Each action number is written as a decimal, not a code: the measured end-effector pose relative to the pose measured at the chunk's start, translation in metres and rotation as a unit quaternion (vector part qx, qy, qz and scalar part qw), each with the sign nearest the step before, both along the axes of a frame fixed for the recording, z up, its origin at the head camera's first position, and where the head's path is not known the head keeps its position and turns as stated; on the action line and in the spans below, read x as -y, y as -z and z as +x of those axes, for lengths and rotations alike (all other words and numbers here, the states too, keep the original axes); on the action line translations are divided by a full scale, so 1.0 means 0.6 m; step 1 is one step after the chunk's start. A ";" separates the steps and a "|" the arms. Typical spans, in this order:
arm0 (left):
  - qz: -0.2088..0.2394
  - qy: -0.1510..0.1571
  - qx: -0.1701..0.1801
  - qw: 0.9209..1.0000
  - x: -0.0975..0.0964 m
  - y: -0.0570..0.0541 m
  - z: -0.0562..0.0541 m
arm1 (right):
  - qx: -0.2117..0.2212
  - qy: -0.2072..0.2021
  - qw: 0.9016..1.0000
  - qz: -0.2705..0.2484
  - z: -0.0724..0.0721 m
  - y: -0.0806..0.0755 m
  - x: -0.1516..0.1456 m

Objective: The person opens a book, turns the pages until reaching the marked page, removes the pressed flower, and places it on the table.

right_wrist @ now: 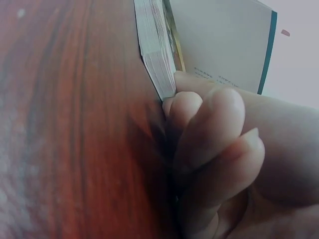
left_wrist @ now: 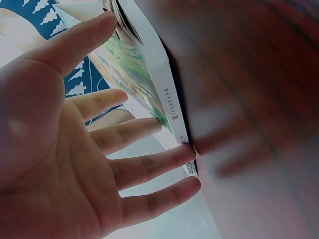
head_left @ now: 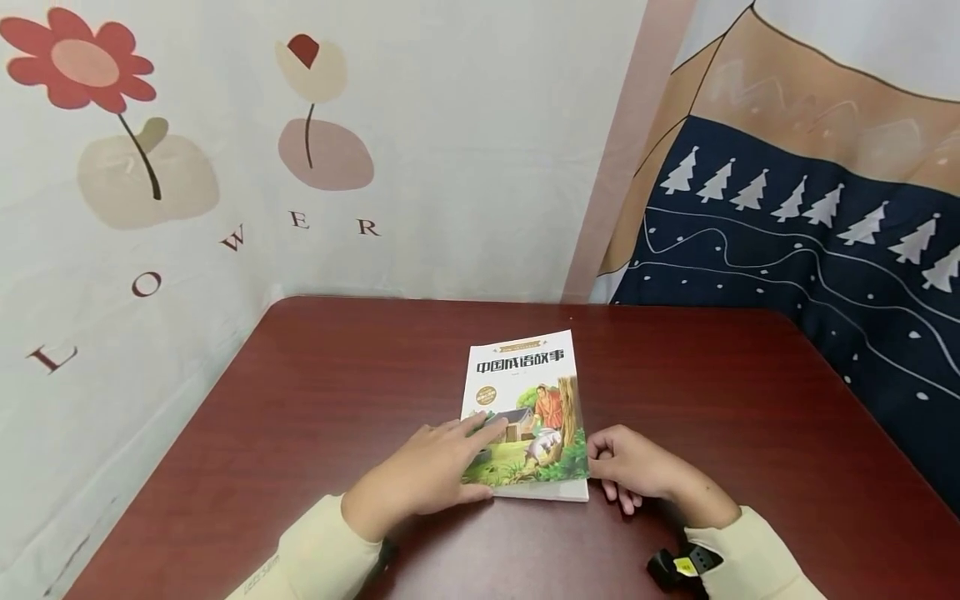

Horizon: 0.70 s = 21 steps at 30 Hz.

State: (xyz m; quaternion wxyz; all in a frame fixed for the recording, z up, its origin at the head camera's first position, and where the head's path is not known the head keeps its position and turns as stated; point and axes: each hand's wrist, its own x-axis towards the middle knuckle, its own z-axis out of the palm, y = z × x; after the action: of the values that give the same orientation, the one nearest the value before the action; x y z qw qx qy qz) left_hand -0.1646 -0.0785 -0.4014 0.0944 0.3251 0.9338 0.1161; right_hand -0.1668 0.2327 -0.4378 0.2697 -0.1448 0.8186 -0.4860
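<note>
While the left hand is spread empty, the white rectangular paperback, likely light and flexible, is suitably edge-pinched by the right hand.

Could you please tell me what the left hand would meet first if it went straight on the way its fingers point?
Most likely the book: the left hand points across its cover, with fingertips already over its left side, though whether they touch it is unclear.

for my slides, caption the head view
An illustrated book lies on a reddish-brown table, left hand spread over its left side, right hand at its right edge.
</note>
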 end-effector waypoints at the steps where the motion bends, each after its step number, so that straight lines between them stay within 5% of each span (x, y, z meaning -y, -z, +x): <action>1: 0.001 0.001 -0.004 1.000 0.001 0.000 0.000 | -0.002 -0.001 1.000 0.000 0.000 0.000 0.000; 21: 0.035 0.041 -0.074 0.996 0.001 -0.019 -0.002 | 0.001 0.018 1.000 0.025 0.000 -0.002 0.003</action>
State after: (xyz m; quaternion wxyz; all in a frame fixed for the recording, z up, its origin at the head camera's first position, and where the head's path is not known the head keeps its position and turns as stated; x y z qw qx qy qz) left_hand -0.1657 -0.0793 -0.3901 0.0183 0.3740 0.9195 0.1198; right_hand -0.1668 0.2310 -0.4363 0.2652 -0.1231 0.8326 -0.4704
